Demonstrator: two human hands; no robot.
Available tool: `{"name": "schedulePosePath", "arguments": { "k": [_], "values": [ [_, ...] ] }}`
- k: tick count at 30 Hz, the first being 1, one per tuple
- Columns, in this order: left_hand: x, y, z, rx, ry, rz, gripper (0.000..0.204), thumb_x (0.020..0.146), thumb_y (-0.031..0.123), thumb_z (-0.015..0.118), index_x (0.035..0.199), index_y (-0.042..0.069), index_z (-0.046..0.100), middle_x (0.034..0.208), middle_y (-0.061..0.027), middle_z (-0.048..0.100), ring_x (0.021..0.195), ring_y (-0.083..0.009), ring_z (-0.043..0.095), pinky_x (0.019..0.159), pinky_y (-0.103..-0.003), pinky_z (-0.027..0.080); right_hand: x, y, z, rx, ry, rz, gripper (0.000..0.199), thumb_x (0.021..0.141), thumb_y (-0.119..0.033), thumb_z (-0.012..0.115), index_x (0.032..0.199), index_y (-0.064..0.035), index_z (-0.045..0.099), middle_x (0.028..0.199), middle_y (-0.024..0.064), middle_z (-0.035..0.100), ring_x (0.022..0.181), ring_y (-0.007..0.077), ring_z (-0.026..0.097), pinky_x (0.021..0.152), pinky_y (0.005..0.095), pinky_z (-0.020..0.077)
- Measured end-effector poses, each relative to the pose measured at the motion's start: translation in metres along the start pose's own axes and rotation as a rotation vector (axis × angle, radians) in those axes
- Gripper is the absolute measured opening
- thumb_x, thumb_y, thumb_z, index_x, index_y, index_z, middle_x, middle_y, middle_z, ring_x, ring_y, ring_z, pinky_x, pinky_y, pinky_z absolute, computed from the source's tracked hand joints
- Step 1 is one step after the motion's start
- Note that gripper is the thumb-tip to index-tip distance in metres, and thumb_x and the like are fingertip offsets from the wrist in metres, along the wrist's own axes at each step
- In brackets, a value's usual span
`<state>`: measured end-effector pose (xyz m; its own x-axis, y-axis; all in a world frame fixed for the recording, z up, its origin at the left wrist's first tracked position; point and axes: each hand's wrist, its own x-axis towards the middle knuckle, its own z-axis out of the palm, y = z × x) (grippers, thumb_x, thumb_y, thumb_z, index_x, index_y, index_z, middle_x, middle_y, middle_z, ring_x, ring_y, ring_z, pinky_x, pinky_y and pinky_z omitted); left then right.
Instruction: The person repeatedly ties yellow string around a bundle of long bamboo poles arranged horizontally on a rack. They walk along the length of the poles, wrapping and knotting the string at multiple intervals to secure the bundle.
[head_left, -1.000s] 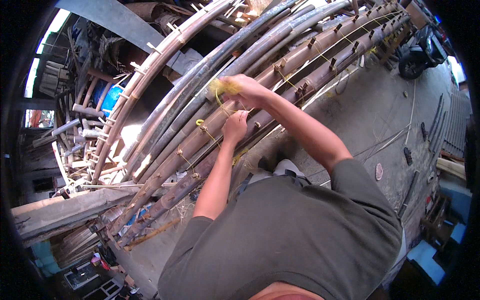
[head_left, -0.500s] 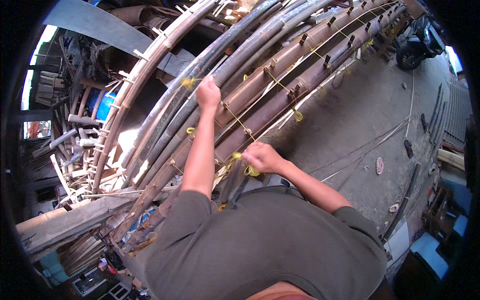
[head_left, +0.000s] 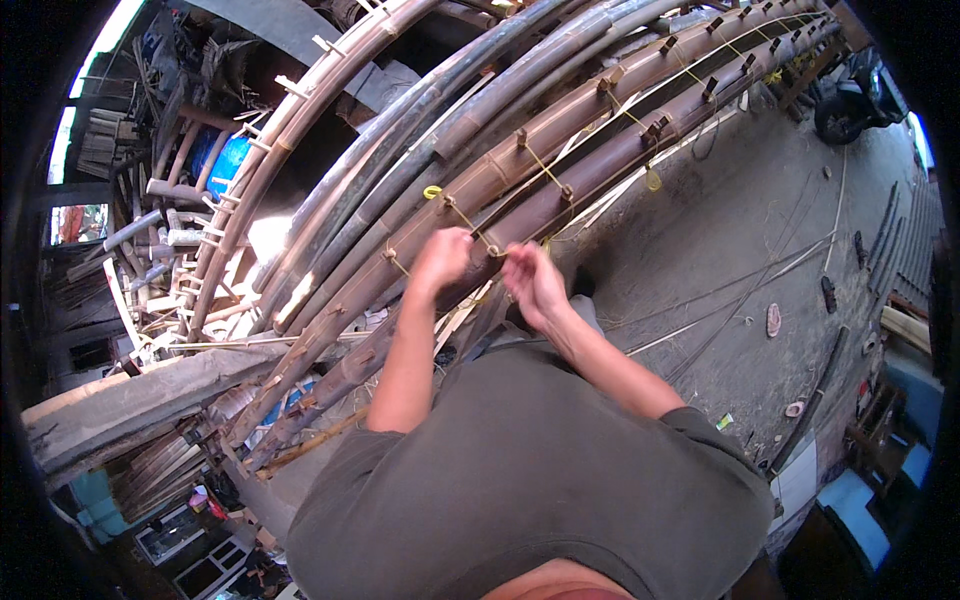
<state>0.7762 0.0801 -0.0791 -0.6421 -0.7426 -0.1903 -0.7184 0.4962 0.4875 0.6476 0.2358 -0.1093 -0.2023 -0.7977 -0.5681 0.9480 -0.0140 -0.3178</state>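
Observation:
Two long brown bamboo poles run side by side from the lower left to the far right, the left pole (head_left: 480,180) and the right pole (head_left: 590,185). Short wooden pegs (head_left: 567,192) stand up from both, with yellow cord (head_left: 468,220) strung between them. My left hand (head_left: 443,262) is closed over the poles, left of a peg (head_left: 492,250) on the right pole; what lies inside its fingers is hidden. On that peg's other side my right hand (head_left: 537,287) pinches the cord, fingers bent, palm partly showing.
More bamboo poles (head_left: 400,150) lie behind on the left, beside a curved pole with light pegs (head_left: 265,145). A concrete ledge (head_left: 150,390) sits at the lower left. On the right floor are slippers (head_left: 773,320) and thin rods, with a motorbike (head_left: 850,105) beyond.
My left hand has come down and nearer to my right hand, from higher up with cord stretched from it. My right hand has moved up to the peg. The view has shifted a little.

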Motion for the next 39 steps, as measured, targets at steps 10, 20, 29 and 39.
{"name": "schedulePosePath", "arguments": {
  "k": [10, 20, 29, 39],
  "values": [
    [-0.005, 0.006, 0.03, -0.316, 0.102, -0.074, 0.029, 0.096, 0.03, 0.051, 0.107, 0.01, 0.068, 0.105, -0.0207, 0.067, 0.102, -0.0383, 0.063, 0.088, -0.043, 0.049, 0.081, -0.035, 0.174, -2.201, -0.371, -0.761, 0.063, 0.098, -0.055, 0.035, 0.105, -0.0037, 0.07, 0.101, 0.0201, 0.069, 0.095, 0.0389, 0.066, 0.084, 0.0501, 0.0494],
    [-0.008, 0.017, 0.03, -0.317, 0.202, -0.184, 0.029, 0.097, 0.032, 0.05, 0.102, 0.011, 0.069, 0.096, -0.0183, 0.068, 0.092, -0.0395, 0.064, 0.079, -0.046, 0.05, -0.014, -0.058, 0.061, -1.513, -1.279, -0.105, 0.047, 0.098, -0.041, 0.049, 0.077, -0.001, 0.063, 0.068, 0.014, 0.065, 0.06, 0.0222, 0.06, 0.065, 0.0396, 0.0517],
    [0.045, 0.05, -0.067, -0.607, 0.481, 0.079, 0.031, 0.101, 0.019, 0.046, 0.093, -0.003, 0.068, 0.063, -0.0034, 0.062, 0.056, -0.0092, 0.053, 0.056, -0.027, 0.043, -0.006, 0.004, -0.02, -2.005, -0.731, -0.538, 0.044, 0.09, -0.035, 0.056, 0.06, -0.0042, 0.064, 0.061, 0.0201, 0.061, 0.06, 0.0381, 0.063, 0.061, 0.0484, 0.0518],
    [0.109, -0.046, -0.06, -0.149, 0.258, -0.197, 0.035, 0.093, 0.033, 0.054, 0.107, 0.003, 0.066, 0.099, -0.0226, 0.068, 0.096, -0.0401, 0.065, 0.085, -0.047, 0.05, -0.017, 0.029, -0.005, -2.246, -0.452, -1.178, 0.014, 0.076, -0.022, 0.063, 0.083, -0.01, 0.064, 0.091, 0.0206, 0.067, 0.083, 0.0236, 0.068, 0.071, 0.0385, 0.0501]
  ]
}}
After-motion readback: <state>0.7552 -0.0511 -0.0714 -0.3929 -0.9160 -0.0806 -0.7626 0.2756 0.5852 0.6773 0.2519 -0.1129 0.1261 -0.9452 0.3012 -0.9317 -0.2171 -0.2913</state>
